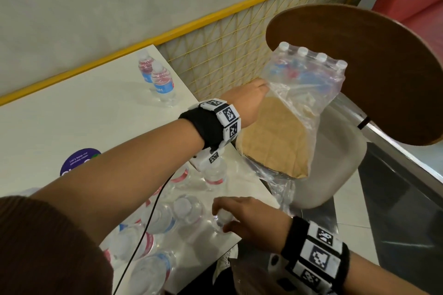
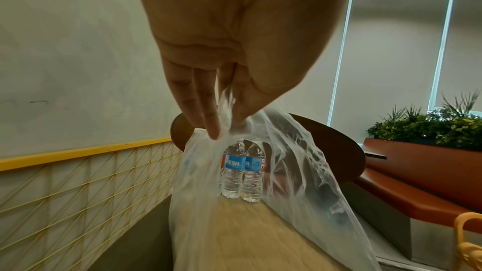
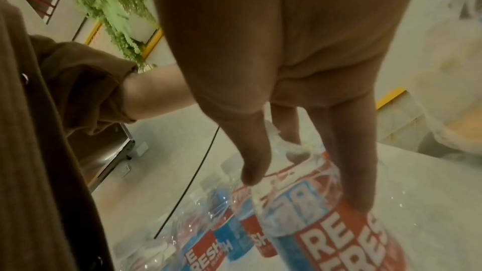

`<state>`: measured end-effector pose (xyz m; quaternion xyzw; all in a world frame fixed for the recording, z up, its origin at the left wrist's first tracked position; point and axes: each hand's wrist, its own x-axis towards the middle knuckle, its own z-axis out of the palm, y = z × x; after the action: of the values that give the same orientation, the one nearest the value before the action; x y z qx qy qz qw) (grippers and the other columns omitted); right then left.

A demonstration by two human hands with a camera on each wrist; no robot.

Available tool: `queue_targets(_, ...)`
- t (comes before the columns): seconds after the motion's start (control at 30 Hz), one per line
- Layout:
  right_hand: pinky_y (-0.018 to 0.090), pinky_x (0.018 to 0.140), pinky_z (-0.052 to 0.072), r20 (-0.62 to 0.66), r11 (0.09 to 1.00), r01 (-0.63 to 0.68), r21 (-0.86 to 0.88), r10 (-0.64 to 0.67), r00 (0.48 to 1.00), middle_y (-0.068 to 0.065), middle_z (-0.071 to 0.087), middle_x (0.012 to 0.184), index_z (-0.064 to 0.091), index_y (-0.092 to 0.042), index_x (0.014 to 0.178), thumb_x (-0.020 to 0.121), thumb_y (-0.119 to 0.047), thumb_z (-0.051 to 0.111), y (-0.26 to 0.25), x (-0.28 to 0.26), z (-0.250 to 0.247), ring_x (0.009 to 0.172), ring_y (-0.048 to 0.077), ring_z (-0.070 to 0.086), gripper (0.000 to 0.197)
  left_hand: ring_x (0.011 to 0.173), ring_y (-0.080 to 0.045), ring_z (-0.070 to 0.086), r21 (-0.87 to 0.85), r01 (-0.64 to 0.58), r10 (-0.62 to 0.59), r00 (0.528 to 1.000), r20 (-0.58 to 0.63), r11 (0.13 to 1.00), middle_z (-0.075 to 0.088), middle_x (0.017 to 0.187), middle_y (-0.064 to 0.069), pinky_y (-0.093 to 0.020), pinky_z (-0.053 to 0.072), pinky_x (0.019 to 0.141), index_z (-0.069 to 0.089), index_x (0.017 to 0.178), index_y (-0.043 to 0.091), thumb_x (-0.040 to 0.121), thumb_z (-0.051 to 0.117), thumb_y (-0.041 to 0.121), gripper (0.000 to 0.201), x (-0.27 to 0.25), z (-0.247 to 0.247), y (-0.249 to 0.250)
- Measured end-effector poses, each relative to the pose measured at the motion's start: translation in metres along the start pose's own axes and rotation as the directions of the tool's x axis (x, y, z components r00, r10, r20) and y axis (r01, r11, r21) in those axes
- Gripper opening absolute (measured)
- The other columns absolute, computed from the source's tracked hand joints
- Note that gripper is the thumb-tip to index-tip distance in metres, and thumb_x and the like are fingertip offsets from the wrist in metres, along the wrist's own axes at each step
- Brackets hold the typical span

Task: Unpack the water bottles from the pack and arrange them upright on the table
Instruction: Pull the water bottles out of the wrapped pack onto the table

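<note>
Left hand [image 1: 249,96] reaches forward, fingers pinching the plastic wrap [image 2: 300,172] of the pack. Right hand [image 1: 251,220] points down, fingertips gripping a bottle [image 3: 326,224] top.

The pack [image 1: 309,84], torn clear plastic wrap over a cardboard tray, sits at 2 o'clock with four white-capped bottles [image 1: 314,55] along its far end. Two bottles [image 1: 158,79] stand upright at 11 o'clock on the table [image 1: 72,115]. More red-and-blue-labelled bottles [image 1: 167,223] stand clustered at 6 o'clock.
</note>
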<state>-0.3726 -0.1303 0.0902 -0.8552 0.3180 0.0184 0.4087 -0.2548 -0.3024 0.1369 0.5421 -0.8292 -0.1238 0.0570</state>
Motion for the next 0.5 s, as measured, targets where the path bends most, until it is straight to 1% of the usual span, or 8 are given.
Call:
queue_targets(0.13,0.033,0.085,0.046,-0.041,0.999,-0.01,0.051,0.012,0.999,0.001,0.059,0.118,0.044,-0.024,0.123,0.09,-0.025,0.06,-0.008,0.012,0.007,0.101,0.023,0.057,0.037,0.114,-0.023,0.057,-0.018,-0.011,0.011,1.0,-0.003,1.0,0.034,0.149,0.002,-0.036,0.051,0.089,0.045,0.136,0.011,0.086,0.047,-0.003,0.052,-0.002,0.003,-0.002)
queue_targets(0.27,0.028,0.081,0.044,-0.063,0.994,0.021,0.105,-0.014,0.998,0.0,0.058,0.119,0.046,-0.023,0.121,0.089,-0.026,0.062,-0.008,0.019,0.006,0.098,0.02,0.056,0.036,0.115,-0.024,0.057,-0.035,-0.029,0.029,1.0,0.006,0.999,0.035,0.147,0.002,-0.039,0.051,0.089,0.045,0.136,0.011,0.084,0.049,-0.005,0.055,-0.001,0.002,0.0)
queue_targets(0.33,0.027,0.084,0.043,-0.061,0.992,0.038,0.119,-0.031,0.998,0.0,0.056,0.123,0.047,-0.023,0.122,0.089,-0.025,0.062,-0.009,0.021,0.007,0.103,0.02,0.056,0.037,0.118,-0.023,0.055,-0.026,-0.037,0.037,0.999,-0.005,0.999,0.035,0.148,0.002,-0.037,0.051,0.089,0.044,0.137,0.012,0.083,0.051,-0.004,0.057,0.0,0.002,0.001)
queue_targets(0.4,0.028,0.091,0.043,-0.063,0.989,0.047,0.143,-0.039,0.997,-0.001,0.054,0.129,0.047,-0.023,0.124,0.089,-0.025,0.062,-0.01,0.024,0.011,0.112,0.02,0.055,0.037,0.12,-0.022,0.054,-0.014,-0.04,0.04,0.999,-0.019,0.999,0.035,0.148,0.002,-0.036,0.05,0.09,0.043,0.138,0.013,0.085,0.052,-0.001,0.056,0.0,0.002,0.003)
queue_targets(0.5,0.031,0.098,0.043,-0.054,0.985,0.049,0.166,-0.041,0.998,-0.001,0.052,0.133,0.046,-0.025,0.126,0.09,-0.025,0.061,-0.013,0.029,0.017,0.118,0.02,0.052,0.039,0.119,-0.024,0.054,-0.015,-0.033,0.033,0.999,-0.024,0.999,0.037,0.146,0.001,-0.038,0.049,0.091,0.044,0.138,0.013,0.089,0.049,0.004,0.05,-0.001,0.002,0.005)
